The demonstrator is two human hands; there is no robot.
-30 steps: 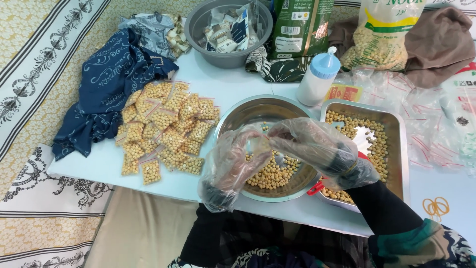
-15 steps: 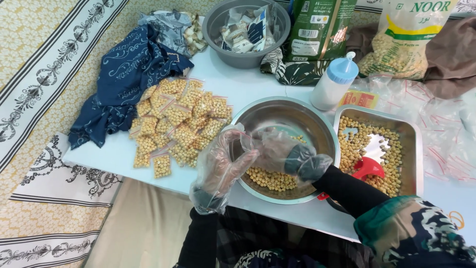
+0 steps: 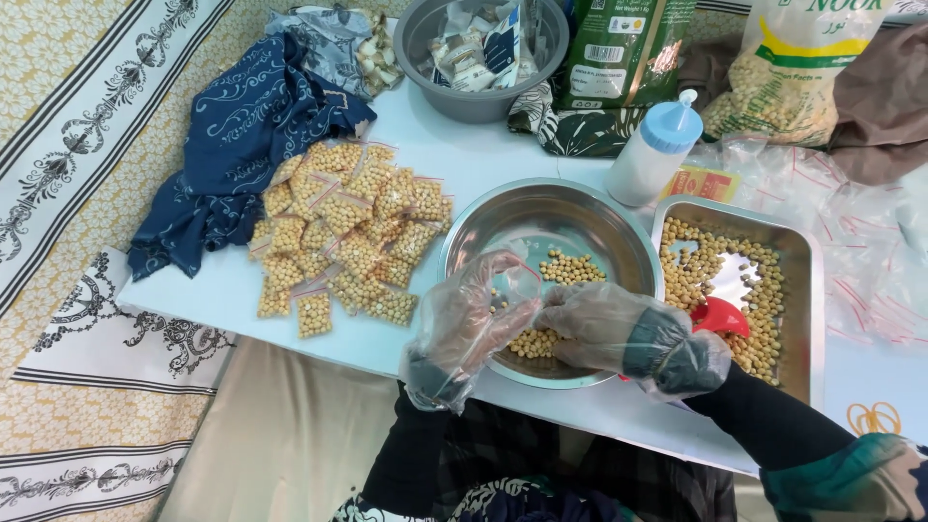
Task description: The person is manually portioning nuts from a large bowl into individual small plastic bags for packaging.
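Both my hands wear clear plastic gloves and meet over the near rim of a round steel bowl [image 3: 580, 215] that holds some chickpeas [image 3: 570, 267]. My left hand [image 3: 464, 324] pinches a small clear zip bag [image 3: 517, 285] at its mouth. My right hand [image 3: 604, 327] touches the same bag from the right, fingers closed at its edge. A pile of several small filled bags of chickpeas [image 3: 348, 232] lies on the white table [image 3: 232, 290] to the left of the bowl.
A steel tray [image 3: 807, 271] of chickpeas with a red scoop [image 3: 720, 316] sits right of the bowl. Behind stand a white squeeze bottle with a blue cap [image 3: 652, 150], a grey bowl [image 3: 425, 68] of packets, a green bag [image 3: 623, 43], a large chickpea bag [image 3: 788, 68]. Blue cloth [image 3: 242, 135] lies at left.
My hands have dropped lower toward the bowl's near rim and drawn together on the small bag. The view has shifted slightly, so the table sits lower in the picture.
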